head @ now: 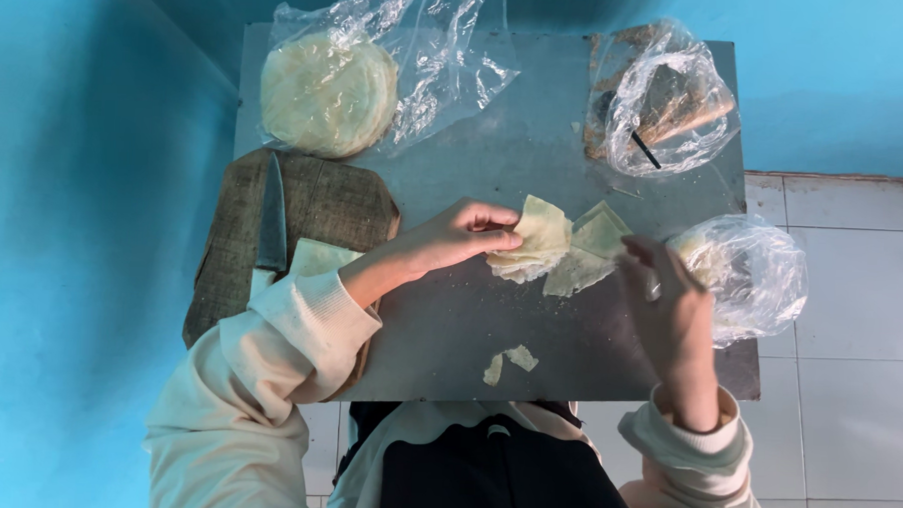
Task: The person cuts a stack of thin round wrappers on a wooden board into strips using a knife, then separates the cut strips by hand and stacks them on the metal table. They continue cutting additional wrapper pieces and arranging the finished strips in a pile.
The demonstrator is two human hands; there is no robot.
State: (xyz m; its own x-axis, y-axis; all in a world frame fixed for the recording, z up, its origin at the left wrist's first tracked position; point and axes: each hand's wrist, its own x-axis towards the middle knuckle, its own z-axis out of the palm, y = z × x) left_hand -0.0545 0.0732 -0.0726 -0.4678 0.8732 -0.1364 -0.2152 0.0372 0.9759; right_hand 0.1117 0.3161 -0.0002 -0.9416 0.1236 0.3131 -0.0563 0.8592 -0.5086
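At the left grip: left hand (450, 236) pinches the near edge of a folded pale wrapper piece (534, 243) between thumb and curled fingers; the digits are closed on it.
Wrapper pieces, position: the pinched piece fans out just right of the left fingertips and overlaps a second pale wedge-shaped wrapper piece (594, 251), which lies between the two hands.
Right grip: right hand (670, 310) is seen from the back, blurred, fingers bent toward the wedge's right edge; whether they are closed on anything cannot be told.
Right of the right grip: a crumpled clear plastic bag (761, 280) with pale contents sits touching or just beside the right fingers, overhanging the table edge.
Below the grips: two small wrapper scraps (509, 362) lie on the grey metal table (469, 315), toward the person's body and apart from both hands.
Left of the left grip: a worn wooden cutting board (323, 204) carries a knife (272, 218), blade lengthwise, plus a pale sheet (316, 256) beside the sleeve.
Beyond the left grip: a round stack of pale wrappers (327, 94) rests in an open clear bag (438, 53) at the far table edge.
Beyond the right grip: another clear bag (667, 101) holding brownish material lies at the far right corner.
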